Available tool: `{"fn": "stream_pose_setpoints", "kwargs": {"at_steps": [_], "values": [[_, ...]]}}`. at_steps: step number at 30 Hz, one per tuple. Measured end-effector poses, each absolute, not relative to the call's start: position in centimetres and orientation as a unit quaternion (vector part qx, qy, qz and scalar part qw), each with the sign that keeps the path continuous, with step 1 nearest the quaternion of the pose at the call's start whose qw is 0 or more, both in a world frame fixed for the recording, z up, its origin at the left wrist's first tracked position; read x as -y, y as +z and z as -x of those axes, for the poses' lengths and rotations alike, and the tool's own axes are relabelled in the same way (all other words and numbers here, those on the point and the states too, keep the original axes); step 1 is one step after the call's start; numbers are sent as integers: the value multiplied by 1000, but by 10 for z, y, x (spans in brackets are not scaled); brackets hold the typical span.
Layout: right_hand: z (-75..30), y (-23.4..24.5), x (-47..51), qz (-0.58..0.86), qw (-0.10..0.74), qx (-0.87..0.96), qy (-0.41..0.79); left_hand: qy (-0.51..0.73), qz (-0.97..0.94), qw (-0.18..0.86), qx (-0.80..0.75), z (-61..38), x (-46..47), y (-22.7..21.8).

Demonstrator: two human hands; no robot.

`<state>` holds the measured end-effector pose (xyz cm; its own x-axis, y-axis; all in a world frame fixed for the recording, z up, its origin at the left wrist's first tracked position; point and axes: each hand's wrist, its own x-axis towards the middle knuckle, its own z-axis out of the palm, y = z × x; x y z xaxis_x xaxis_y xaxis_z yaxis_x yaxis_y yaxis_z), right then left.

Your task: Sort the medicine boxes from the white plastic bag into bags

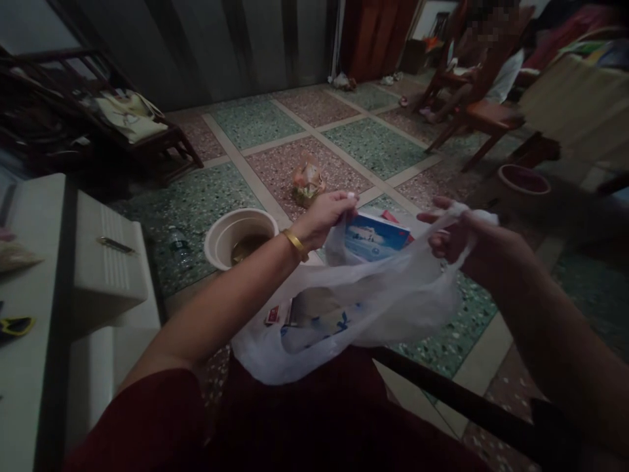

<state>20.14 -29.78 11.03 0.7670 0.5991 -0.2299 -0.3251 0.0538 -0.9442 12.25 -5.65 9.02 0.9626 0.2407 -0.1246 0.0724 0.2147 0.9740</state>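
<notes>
Presently the largest item in view is the tiled floor (295, 131), which fills the middle and upper centre of the frame; a white cabinet surface (29, 275) runs down the left edge. Next in size is the white plastic bag (373, 308), hanging at lower centre between both hands, mouth upward, its long axis running roughly left to right across the frame. The left hand (327, 216) is closed on the bag's left handle, fingers pinched tight over the film at centre frame. The right hand (457, 239) holds the right handle at centre right, the film looped over its fingers, which are curled narrow around it. The two hands stand apart, so the mouth is stretched open between them; neither hand is clearly nearer to the contents, which lie below and between both. Inside the bag, a blue-and-white carton (376, 237) stands up at the mouth, just right of the left hand, and further flat packets (304, 314) show through the film at the bottom left. On the floor, a cream bowl (240, 237) with something dark inside sits left of the left wrist, a plastic bottle (179, 249) beside it, and a small crumpled bag (307, 182) lies above the hands.
</notes>
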Motion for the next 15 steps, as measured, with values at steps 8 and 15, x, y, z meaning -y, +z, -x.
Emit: {"fn": "stream_pose_setpoints", "kwargs": {"at_steps": [8,15], "values": [[-196,89,274,612,708,77,343,141,-599,780,-113,-107,29,86],[-190,73,266,599,691,57,400,89,-572,801,-151,-81,31,68]]}}
